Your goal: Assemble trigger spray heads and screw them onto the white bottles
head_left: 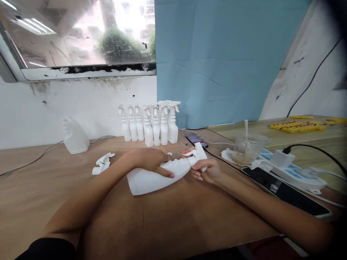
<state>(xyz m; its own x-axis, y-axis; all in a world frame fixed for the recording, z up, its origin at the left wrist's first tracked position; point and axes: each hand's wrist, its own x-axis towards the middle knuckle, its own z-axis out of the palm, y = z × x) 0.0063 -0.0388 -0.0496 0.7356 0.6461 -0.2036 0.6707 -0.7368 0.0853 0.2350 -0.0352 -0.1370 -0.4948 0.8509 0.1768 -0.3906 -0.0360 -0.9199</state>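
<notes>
A white bottle (148, 182) lies on its side over the brown table, its neck pointing right. My left hand (151, 160) is wrapped over the bottle's body, thumb along the near side. At the neck, my right hand (207, 169) grips the white spray head (200, 153), which sits on the bottle's mouth. Whether it is fully seated cannot be made out. A loose spray head (103, 163) rests on the table left of my left hand. Further left stands a white bottle without a spray head (75, 137).
Several white spray bottles (155, 130) stand upright near the wall. A phone (196, 140) lies behind my right hand. To the right are a plastic cup with a straw (246, 150), a dark tablet-like device (287, 195), a power strip (303, 177), cables and yellow pieces (302, 127).
</notes>
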